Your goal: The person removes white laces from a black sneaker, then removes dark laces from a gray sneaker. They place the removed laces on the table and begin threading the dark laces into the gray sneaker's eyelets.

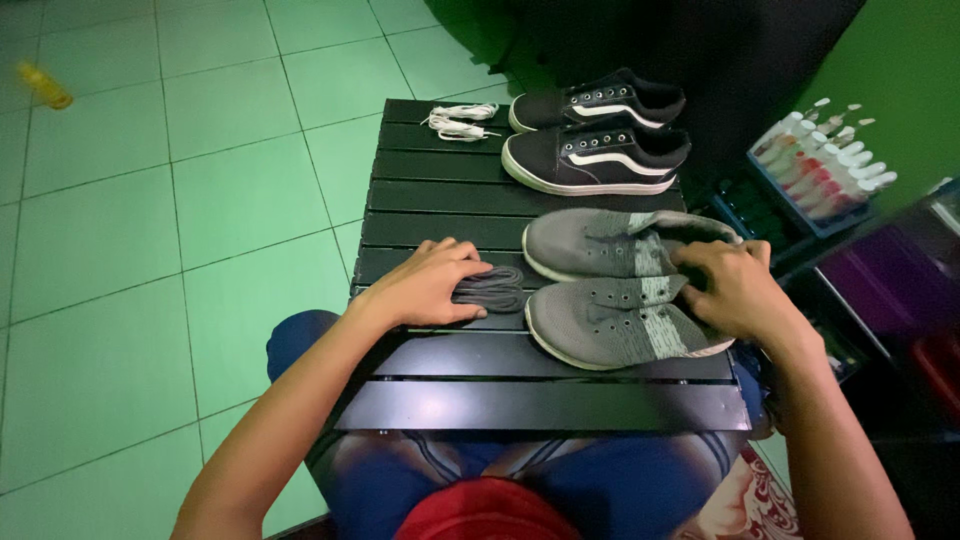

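Note:
On a black slatted table in front of me lie two grey knit shoes. My right hand grips the heel end of the near grey shoe. The far grey shoe lies just behind it. My left hand rests on a bundle of grey laces to the left of the shoes, fingers curled over it.
A pair of black sneakers with white stripes stands at the table's far end, with white laces beside them. A rack of white bottles stands at the right. A yellow object lies on the green tiled floor.

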